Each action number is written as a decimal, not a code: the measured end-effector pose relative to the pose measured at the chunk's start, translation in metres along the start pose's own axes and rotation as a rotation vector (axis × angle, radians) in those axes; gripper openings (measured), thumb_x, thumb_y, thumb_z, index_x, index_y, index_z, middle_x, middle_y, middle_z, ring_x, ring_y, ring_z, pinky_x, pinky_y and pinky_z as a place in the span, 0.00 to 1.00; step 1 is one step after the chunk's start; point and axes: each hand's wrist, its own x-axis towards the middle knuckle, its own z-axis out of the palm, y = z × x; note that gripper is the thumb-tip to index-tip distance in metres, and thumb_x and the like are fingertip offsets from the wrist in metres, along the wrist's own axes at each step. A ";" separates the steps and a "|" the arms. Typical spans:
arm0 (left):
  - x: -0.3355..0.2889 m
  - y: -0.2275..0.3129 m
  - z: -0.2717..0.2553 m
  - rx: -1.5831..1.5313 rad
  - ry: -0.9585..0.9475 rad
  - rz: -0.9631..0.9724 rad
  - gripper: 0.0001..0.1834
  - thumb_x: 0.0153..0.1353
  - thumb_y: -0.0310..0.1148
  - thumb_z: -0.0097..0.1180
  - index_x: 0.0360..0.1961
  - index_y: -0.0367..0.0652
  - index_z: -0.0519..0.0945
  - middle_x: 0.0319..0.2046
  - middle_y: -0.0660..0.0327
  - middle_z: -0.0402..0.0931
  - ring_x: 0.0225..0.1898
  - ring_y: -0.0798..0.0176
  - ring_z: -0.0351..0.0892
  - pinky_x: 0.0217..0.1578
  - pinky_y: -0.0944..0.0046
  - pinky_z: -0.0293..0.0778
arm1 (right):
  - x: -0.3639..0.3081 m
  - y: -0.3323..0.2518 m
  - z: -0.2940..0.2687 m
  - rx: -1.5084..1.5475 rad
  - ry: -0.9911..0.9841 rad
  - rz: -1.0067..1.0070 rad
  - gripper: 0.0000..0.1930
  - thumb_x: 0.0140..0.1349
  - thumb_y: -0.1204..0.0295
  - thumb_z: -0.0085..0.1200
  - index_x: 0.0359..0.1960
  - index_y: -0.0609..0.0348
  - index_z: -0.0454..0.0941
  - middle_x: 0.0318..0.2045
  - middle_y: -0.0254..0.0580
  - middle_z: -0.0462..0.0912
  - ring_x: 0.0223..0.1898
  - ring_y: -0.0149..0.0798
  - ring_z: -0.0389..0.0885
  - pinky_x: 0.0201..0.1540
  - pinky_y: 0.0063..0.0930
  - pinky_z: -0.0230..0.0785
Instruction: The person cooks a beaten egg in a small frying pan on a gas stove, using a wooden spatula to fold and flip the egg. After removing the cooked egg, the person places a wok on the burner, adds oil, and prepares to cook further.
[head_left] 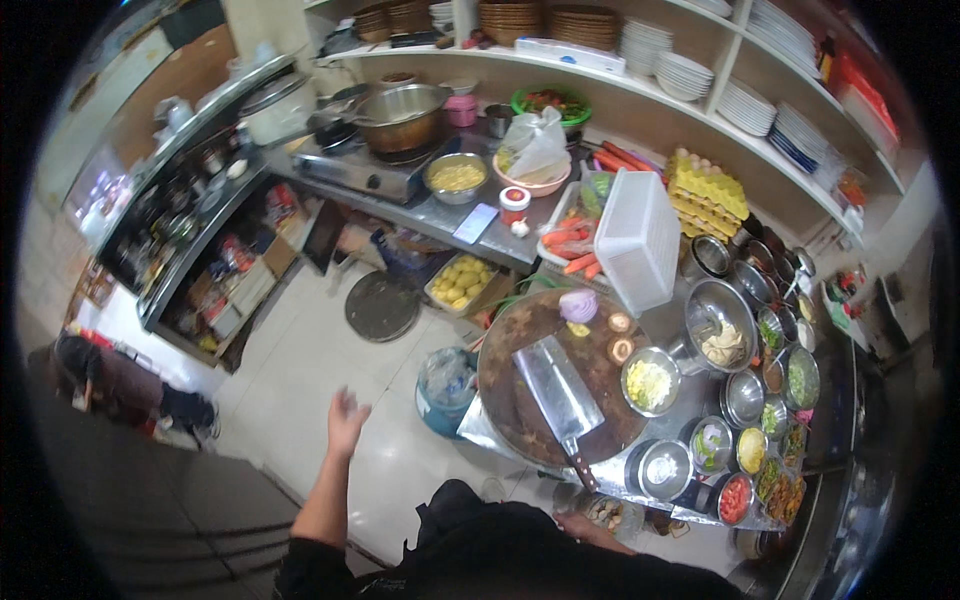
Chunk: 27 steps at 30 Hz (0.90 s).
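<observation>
My left hand point(347, 418) is held out over the tiled floor, fingers loosely apart, with nothing in it. Low by my body, under the table's near edge, my right hand point(572, 524) shows only in part; its fingers cannot be made out. A cleaver point(558, 385) lies flat on the round wooden chopping board point(500, 340), its handle reaching past the near rim. Half a purple onion point(578, 305) and two mushrooms point(620, 349) sit at the board's far right. Beside it stands a metal bowl of chopped yellow and white food point(650, 381).
Several metal bowls hold cut vegetables, among them diced tomato point(735, 497). A clear plastic bin point(637, 240) leans over carrots point(570, 240). Blue bucket point(440, 410), potato crate point(462, 282) and dark round lid point(382, 306) are on the floor. Another person point(85, 375) is at far left.
</observation>
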 end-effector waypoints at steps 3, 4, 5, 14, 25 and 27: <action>0.147 0.085 0.118 0.131 -0.191 0.318 0.44 0.49 0.28 0.68 0.67 0.39 0.59 0.58 0.48 0.70 0.56 0.54 0.71 0.56 0.57 0.70 | -0.028 0.009 0.011 0.239 0.158 0.209 0.25 0.63 0.45 0.52 0.31 0.60 0.78 0.20 0.34 0.73 0.19 0.32 0.68 0.21 0.29 0.63; 0.188 0.106 0.161 0.167 -0.267 0.341 0.46 0.49 0.29 0.69 0.68 0.38 0.58 0.59 0.48 0.69 0.57 0.54 0.71 0.56 0.59 0.70 | -0.039 0.013 0.020 0.442 0.236 0.224 0.24 0.61 0.47 0.55 0.31 0.60 0.79 0.20 0.34 0.74 0.20 0.32 0.69 0.21 0.28 0.63; 0.219 0.119 0.208 0.061 -0.318 0.379 0.48 0.48 0.32 0.70 0.68 0.37 0.57 0.59 0.46 0.69 0.59 0.53 0.71 0.57 0.59 0.69 | -0.049 0.016 0.032 0.637 0.319 0.273 0.22 0.60 0.51 0.57 0.32 0.61 0.80 0.21 0.36 0.75 0.20 0.32 0.71 0.22 0.28 0.65; 0.405 0.156 0.486 0.303 -0.169 0.625 0.65 0.32 0.37 0.79 0.69 0.33 0.51 0.60 0.38 0.62 0.63 0.38 0.61 0.64 0.46 0.58 | -0.158 -0.063 0.173 0.584 0.638 0.455 0.21 0.65 0.55 0.49 0.31 0.63 0.82 0.30 0.52 0.84 0.36 0.42 0.81 0.40 0.39 0.73; 0.404 0.163 0.490 0.346 -0.048 0.742 0.45 0.37 0.36 0.73 0.61 0.46 0.69 0.50 0.48 0.72 0.53 0.43 0.70 0.56 0.50 0.67 | -0.132 -0.121 0.234 0.382 0.586 0.456 0.22 0.63 0.54 0.50 0.43 0.61 0.82 0.38 0.53 0.85 0.42 0.57 0.82 0.47 0.47 0.72; 0.391 0.171 0.468 0.345 -0.036 0.867 0.48 0.37 0.39 0.75 0.62 0.38 0.68 0.56 0.47 0.71 0.58 0.43 0.69 0.60 0.51 0.64 | -0.132 -0.133 0.228 0.582 0.600 0.562 0.20 0.63 0.56 0.52 0.42 0.62 0.82 0.34 0.53 0.85 0.39 0.49 0.84 0.45 0.41 0.75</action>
